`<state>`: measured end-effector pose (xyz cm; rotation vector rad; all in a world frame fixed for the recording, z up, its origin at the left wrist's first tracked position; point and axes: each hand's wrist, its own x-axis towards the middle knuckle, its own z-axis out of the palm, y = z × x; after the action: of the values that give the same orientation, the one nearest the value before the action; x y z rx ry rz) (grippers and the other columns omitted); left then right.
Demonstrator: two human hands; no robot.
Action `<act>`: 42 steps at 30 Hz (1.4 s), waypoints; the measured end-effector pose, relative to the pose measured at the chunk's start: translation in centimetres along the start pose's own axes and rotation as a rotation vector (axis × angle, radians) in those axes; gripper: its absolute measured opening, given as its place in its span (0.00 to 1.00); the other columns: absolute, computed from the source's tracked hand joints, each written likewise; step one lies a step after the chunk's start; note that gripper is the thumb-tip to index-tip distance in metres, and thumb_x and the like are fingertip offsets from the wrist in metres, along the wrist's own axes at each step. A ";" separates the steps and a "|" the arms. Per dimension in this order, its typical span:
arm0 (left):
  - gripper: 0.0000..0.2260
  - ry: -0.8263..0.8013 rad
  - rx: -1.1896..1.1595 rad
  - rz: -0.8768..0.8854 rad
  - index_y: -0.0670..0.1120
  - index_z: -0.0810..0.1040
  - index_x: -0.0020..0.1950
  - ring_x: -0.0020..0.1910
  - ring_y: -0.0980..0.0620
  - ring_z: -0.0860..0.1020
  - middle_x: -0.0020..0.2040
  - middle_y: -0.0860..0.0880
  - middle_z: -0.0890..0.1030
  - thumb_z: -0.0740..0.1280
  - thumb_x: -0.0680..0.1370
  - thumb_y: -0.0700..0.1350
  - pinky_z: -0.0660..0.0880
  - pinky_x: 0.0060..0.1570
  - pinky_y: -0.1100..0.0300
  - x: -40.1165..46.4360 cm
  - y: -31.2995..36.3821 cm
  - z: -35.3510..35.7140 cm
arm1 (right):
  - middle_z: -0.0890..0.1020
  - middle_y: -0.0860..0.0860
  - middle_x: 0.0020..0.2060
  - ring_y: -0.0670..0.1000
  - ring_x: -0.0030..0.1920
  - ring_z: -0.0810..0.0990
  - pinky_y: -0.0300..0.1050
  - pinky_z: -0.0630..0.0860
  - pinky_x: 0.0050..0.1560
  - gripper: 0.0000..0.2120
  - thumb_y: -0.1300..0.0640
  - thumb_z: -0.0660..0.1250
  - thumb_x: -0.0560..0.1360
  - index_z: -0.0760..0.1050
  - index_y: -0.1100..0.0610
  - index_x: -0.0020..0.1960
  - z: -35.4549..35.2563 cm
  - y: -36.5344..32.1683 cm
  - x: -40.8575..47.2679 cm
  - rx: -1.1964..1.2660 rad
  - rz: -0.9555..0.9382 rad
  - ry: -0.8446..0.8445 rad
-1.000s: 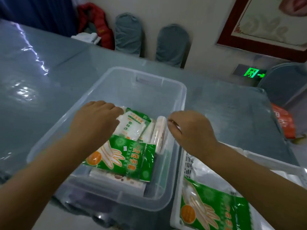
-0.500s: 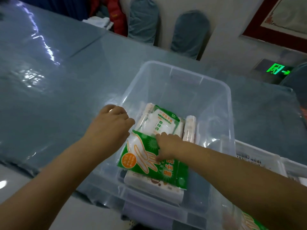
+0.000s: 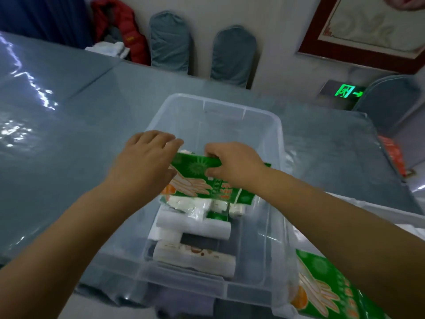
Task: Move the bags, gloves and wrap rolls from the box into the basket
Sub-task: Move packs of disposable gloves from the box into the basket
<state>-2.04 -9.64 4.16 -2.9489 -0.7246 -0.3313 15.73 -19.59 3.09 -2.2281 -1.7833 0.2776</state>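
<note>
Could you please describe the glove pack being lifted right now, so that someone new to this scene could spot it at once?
Find the clear plastic box in the middle of the grey table. Above its contents, the left hand and right hand grip a flat green glove pack printed with pale hands. Unlike the white rolls below it and the second green pack lying at the lower right, it is raised and held.

Dim, cool, bluish throughout. Streaks of white glare on the glossy table (image 3: 34,107), well left of the left hand (image 3: 147,162). Green glow from the exit sign (image 3: 347,91), far right beyond the right hand (image 3: 234,164). Soft motion blur over both hands and the pack (image 3: 202,178) between them. Wide-angle bending at the edges; faint sheen on the box (image 3: 279,134) rim.
</note>
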 end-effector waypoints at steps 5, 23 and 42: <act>0.14 0.260 -0.052 0.023 0.44 0.78 0.55 0.47 0.38 0.76 0.47 0.41 0.82 0.70 0.70 0.42 0.72 0.46 0.48 3.9 5.8 -4.1 | 0.80 0.50 0.35 0.53 0.35 0.75 0.44 0.61 0.33 0.09 0.51 0.71 0.67 0.73 0.52 0.41 -7.1 2.3 -4.6 -0.106 -0.049 0.408; 0.09 -0.040 -0.125 0.244 0.49 0.71 0.50 0.45 0.48 0.75 0.48 0.49 0.78 0.66 0.72 0.42 0.65 0.38 0.57 4.3 34.3 2.8 | 0.77 0.43 0.33 0.49 0.37 0.76 0.43 0.68 0.35 0.08 0.49 0.73 0.65 0.76 0.48 0.41 -6.3 22.9 -26.8 0.027 0.308 0.125; 0.06 -0.674 -0.307 0.086 0.51 0.73 0.52 0.52 0.44 0.74 0.54 0.44 0.77 0.61 0.76 0.46 0.72 0.48 0.54 0.4 35.3 15.1 | 0.80 0.53 0.40 0.54 0.41 0.78 0.47 0.73 0.40 0.12 0.52 0.59 0.78 0.77 0.56 0.44 7.0 28.6 -27.2 -0.047 0.336 -0.313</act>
<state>17.59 -38.61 -11.59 -3.3784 -0.6344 0.6496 33.79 -51.28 -13.49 -2.6339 -1.5509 0.6933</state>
